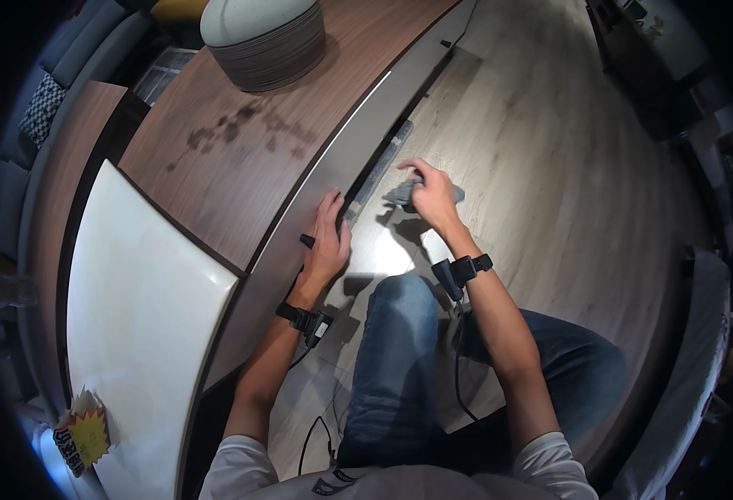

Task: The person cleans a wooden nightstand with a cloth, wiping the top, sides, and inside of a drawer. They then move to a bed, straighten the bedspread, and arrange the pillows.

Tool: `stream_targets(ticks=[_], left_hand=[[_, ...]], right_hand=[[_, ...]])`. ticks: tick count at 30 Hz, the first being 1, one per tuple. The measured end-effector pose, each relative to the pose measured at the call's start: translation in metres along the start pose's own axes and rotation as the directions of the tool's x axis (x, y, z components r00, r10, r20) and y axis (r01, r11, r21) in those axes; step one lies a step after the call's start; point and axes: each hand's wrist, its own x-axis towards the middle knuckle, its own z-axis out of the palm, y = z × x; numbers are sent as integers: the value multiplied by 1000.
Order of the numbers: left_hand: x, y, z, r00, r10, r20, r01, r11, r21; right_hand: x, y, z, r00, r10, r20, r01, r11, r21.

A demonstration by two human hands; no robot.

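My right hand (pixel 432 195) grips a crumpled grey cloth (pixel 397 195) over the wood-look floor, beside the low cabinet. The cloth's ends stick out on both sides of the fingers. My left hand (pixel 329 240) holds nothing and lies with its fingers extended along the grey front panel (pixel 366 125) of the cabinet. Just beside its wrist side, a small black knob (pixel 307 240) juts from that panel. Under the panel's lower edge runs a dusty grey strip (pixel 382 165) on the floor.
The wooden cabinet top (pixel 216 206) has dark wet-looking spots (pixel 235 128) and a stack of rounded grey-white pieces (pixel 266 50). A white glossy slab (pixel 147 281) adjoins it, bearing a yellow price tag (pixel 88 437). Cables hang from both wrist straps. A grey sofa (pixel 85 56) stands at left.
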Motion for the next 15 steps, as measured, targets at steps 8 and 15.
stream_targets(ticks=[8, 15], left_hand=[[2, -6, 3, 998, 69, 11, -69, 998, 2], [10, 9, -3, 987, -91, 134, 90, 996, 10]], right_hand=[[33, -93, 28, 939, -119, 324, 209, 943, -260], [49, -101, 32, 950, -75, 302, 143, 967, -210]])
